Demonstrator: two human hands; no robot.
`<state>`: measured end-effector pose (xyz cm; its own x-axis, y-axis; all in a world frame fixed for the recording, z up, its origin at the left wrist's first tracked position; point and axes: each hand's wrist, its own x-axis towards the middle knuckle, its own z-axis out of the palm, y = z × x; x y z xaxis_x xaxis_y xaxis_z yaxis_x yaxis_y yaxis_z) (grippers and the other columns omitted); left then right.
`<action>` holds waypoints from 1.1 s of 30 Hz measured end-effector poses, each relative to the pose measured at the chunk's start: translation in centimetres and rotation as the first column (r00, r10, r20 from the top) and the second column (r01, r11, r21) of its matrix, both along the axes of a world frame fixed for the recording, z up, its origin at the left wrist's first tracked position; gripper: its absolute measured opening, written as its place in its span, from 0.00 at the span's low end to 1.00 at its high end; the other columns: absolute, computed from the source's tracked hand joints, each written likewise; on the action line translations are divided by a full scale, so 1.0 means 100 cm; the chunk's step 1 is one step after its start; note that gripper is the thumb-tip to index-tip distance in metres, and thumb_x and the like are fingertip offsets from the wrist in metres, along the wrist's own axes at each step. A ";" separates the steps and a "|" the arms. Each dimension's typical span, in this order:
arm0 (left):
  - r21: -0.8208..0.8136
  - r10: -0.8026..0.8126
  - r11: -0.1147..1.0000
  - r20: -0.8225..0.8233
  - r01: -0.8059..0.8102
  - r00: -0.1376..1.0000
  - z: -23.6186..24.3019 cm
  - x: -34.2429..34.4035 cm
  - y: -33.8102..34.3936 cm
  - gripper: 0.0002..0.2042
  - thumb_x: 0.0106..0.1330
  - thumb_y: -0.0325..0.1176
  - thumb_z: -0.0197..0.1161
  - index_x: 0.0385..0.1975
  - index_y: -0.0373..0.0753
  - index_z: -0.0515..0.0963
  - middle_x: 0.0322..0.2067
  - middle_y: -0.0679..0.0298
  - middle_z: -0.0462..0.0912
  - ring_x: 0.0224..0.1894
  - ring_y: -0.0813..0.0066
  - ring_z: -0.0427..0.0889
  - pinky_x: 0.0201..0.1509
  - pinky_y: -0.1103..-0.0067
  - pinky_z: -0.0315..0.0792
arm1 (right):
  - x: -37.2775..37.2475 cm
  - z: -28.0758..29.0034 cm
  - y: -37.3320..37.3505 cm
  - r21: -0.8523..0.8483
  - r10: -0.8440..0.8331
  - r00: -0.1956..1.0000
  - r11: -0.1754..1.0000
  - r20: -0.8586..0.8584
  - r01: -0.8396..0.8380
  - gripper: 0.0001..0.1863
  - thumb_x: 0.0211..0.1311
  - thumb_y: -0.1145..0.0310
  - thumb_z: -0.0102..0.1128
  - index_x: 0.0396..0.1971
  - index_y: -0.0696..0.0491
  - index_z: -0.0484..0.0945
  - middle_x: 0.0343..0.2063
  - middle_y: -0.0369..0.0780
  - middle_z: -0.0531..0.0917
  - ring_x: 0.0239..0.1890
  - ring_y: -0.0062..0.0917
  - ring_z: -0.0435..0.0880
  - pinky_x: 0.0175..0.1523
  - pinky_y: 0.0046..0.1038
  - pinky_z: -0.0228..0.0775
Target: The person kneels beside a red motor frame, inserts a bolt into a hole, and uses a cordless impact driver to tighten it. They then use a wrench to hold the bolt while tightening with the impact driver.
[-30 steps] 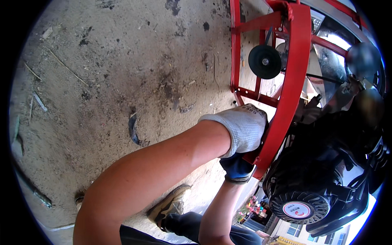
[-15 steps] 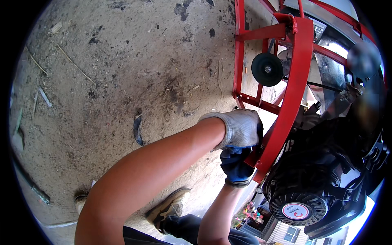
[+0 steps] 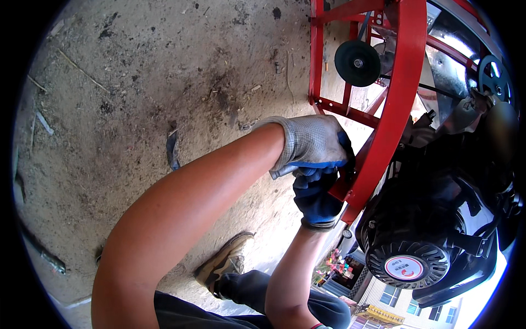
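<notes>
My left hand (image 3: pixel 315 143), in a grey knit glove with blue palm, is closed beside the red steel frame (image 3: pixel 400 77), its fingertips hidden. Just below it, my right hand (image 3: pixel 316 200), in a blue-palmed glove, has its fingers curled round a grey metal tool (image 3: pixel 282 172) that sticks out leftward between the gloves. Both hands are at the frame's lower inner edge, where the contact point is hidden. A black engine (image 3: pixel 411 214) sits right of that beam, and a dark green pulley (image 3: pixel 357 63) is mounted in the frame above my hands.
Another pulley (image 3: pixel 496 82) and shiny sheet metal stand at the upper right. My shoe (image 3: pixel 222 263) rests on the concrete floor (image 3: pixel 137 126). A dark strip (image 3: pixel 172 145) and a pipe-like piece (image 3: pixel 44 252) lie at the left. Buildings (image 3: pixel 394 299) show at the lower right.
Both hands have shifted upward in the picture, as has the frame by a lesser amount. The grey tool now shows between the gloves.
</notes>
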<state>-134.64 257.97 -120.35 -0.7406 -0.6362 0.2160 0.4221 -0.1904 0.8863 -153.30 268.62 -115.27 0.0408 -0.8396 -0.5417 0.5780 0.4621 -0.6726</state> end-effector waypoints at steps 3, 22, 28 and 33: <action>0.003 -0.014 1.000 0.014 0.014 1.000 0.002 0.002 -0.004 0.12 0.56 0.32 0.61 0.36 0.32 0.82 0.30 0.47 0.84 0.31 0.66 0.84 0.39 0.73 0.76 | -0.004 -0.002 0.003 -0.025 0.001 0.999 1.000 -0.040 -0.002 0.25 0.67 0.42 0.44 0.42 0.48 0.79 0.38 0.36 0.81 0.37 0.27 0.78 0.45 0.32 0.73; -0.416 0.080 0.905 0.368 0.087 0.926 0.033 0.037 0.007 0.15 0.65 0.38 0.53 0.44 0.36 0.79 0.37 0.49 0.83 0.42 0.51 0.83 0.49 0.67 0.76 | 0.031 -0.002 0.011 -0.141 -0.249 0.876 0.968 -0.412 0.208 0.27 0.65 0.42 0.49 0.56 0.45 0.71 0.54 0.40 0.76 0.56 0.35 0.74 0.59 0.40 0.67; -0.202 0.024 0.979 0.240 0.026 0.971 0.021 0.035 0.001 0.13 0.63 0.36 0.56 0.41 0.35 0.80 0.34 0.50 0.84 0.35 0.58 0.84 0.40 0.71 0.77 | 0.007 -0.005 0.002 -0.073 0.003 0.998 0.997 -0.060 -0.008 0.26 0.66 0.42 0.47 0.54 0.43 0.73 0.51 0.38 0.77 0.54 0.30 0.74 0.54 0.40 0.68; -0.208 0.106 0.977 0.244 -0.055 0.964 0.030 0.010 -0.011 0.11 0.57 0.35 0.62 0.26 0.31 0.82 0.22 0.50 0.81 0.24 0.60 0.81 0.35 0.72 0.77 | 0.001 0.002 0.007 -0.066 0.043 0.991 0.997 0.127 -0.035 0.23 0.67 0.42 0.45 0.46 0.44 0.77 0.42 0.34 0.81 0.46 0.24 0.77 0.48 0.35 0.68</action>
<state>-133.66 256.87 -117.37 -0.7355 -0.6594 0.1559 0.1865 0.0242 0.9822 -153.17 269.34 -115.10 0.1402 -0.8684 -0.4756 0.6437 0.4450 -0.6226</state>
